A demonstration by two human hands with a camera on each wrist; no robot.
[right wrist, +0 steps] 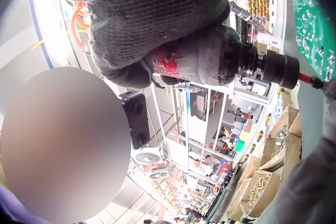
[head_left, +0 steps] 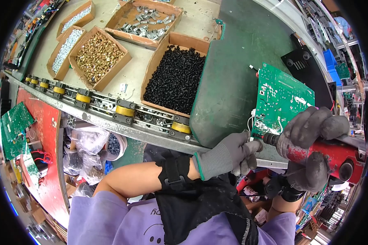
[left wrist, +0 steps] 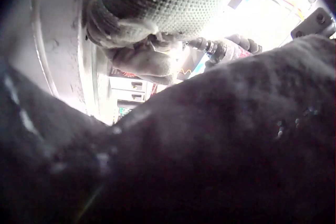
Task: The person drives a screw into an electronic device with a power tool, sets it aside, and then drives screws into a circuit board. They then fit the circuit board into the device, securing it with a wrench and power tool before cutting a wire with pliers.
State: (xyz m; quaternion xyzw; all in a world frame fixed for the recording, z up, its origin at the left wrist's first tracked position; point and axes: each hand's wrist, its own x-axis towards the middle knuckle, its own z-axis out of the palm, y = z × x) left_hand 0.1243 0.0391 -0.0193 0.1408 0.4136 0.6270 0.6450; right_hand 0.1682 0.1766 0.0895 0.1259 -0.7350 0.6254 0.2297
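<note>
My gloved right hand (head_left: 304, 128) grips a red and black power screwdriver (head_left: 335, 157), which points left. In the right wrist view, its red bit (right wrist: 304, 78) ends in a dark tip right at the left fingertips (right wrist: 329, 88). My gloved left hand (head_left: 229, 153) has its thumb and fingers together, pinching a small part at the bit's tip; the fingers mostly hide it, and I cannot tell its kind. Just behind both hands, a green circuit board (head_left: 284, 96) with white connectors and wires lies on the dark green mat (head_left: 237, 77).
Left of the mat stand cardboard boxes of black screws (head_left: 176, 77), brass-coloured screws (head_left: 98, 57) and metal brackets (head_left: 147, 24). A roller chain rail (head_left: 124, 110) runs along the bench's front edge. A black panel (head_left: 300, 61) lies behind the board. More green boards (head_left: 16, 122) rest far left.
</note>
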